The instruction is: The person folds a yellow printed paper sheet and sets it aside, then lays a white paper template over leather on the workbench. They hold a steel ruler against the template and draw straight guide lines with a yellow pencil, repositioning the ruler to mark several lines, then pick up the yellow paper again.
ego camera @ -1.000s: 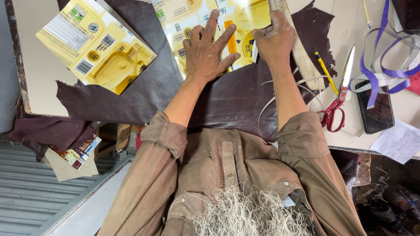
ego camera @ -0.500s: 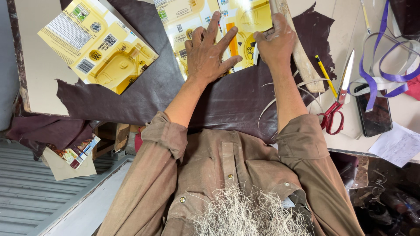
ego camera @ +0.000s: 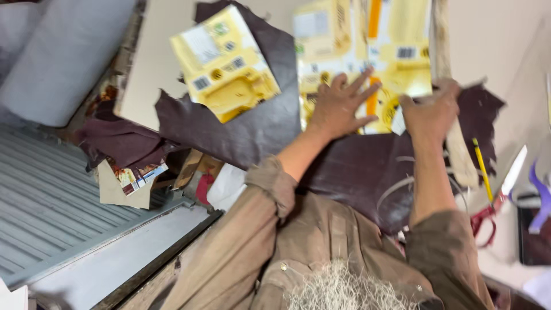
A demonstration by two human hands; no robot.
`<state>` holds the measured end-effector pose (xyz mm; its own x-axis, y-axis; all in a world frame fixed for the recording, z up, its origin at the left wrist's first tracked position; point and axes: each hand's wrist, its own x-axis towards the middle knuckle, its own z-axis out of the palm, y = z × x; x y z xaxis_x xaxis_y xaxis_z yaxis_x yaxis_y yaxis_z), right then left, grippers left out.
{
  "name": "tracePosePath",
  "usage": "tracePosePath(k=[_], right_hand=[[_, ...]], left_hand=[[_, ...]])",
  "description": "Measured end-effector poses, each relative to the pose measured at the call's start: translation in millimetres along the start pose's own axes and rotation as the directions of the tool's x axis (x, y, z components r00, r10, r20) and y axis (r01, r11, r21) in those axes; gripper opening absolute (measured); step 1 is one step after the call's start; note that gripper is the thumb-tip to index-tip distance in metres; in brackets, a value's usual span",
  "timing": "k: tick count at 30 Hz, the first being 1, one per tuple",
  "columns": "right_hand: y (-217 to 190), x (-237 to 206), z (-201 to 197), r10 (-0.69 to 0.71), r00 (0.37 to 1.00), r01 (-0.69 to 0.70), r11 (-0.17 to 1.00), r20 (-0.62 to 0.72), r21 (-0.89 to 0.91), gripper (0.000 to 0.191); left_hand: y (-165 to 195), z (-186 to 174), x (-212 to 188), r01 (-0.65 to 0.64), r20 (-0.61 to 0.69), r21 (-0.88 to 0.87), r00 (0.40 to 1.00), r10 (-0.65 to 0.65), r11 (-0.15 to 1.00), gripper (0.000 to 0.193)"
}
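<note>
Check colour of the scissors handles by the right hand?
Red, on the scissors at the table's right; head view, the only one.

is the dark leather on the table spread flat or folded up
Spread flat: the dark leather lies open across the table, with the left hand pressing a yellow card on it.

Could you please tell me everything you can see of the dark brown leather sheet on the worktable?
The dark brown leather sheet is a large, ragged-edged hide with a grained, faintly glossy surface, lying flat on the pale worktable. Its near edge hangs over the table toward the person. Two yellow printed cardboard pieces lie on it: a smaller one and a larger one. The left hand presses flat on the larger piece; the right hand rests beside it.
</note>
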<state>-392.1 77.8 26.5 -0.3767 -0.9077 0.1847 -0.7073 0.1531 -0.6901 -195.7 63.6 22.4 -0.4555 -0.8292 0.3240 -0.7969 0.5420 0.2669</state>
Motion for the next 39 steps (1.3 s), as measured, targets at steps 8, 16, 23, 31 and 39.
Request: tracePosePath(k=[8, 16, 23, 31, 39], right_hand=[[-79.1, -17.0, 59.5, -0.313, 0.842, 0.288, 0.949, 0.440, 0.124, 0.048], [-150.7, -79.9, 109.6, 0.040, 0.750, 0.209, 0.933, 0.661, -0.294, 0.084], [-103.8, -89.6, 80.2, 0.037, 0.800, -0.203, 0.956, 0.598, 0.212, 0.074], [-39.8, -110.0, -157.9, -0.194, 0.892, 0.188, 0.981, -0.409, -0.056, 0.013], [3.2, -206.9, -94.7, -0.022, 0.993, 0.100, 0.638, 0.112, -0.764, 0.051]], left_hand=[[22.8, -4.5, 3.2, 0.139, 0.160, -0.133, 0.980, -0.118, 0.981, 0.083], [66.1, -21.1, -24.1, 0.094, 0.175, -0.179, 0.983, -0.063, 0.979, 0.078], [79.3, 19.7, -26.4, 0.068, 0.139, -0.257, 0.990, -0.033, 0.964, 0.077], [86.5, 40.8, -8.4, 0.095, 0.320, -0.207, 0.947, -0.025, 0.974, 0.078], [70.5, 34.9, 24.6, 0.165, 0.499, -0.205, 0.866, -0.042, 0.965, 0.075]])
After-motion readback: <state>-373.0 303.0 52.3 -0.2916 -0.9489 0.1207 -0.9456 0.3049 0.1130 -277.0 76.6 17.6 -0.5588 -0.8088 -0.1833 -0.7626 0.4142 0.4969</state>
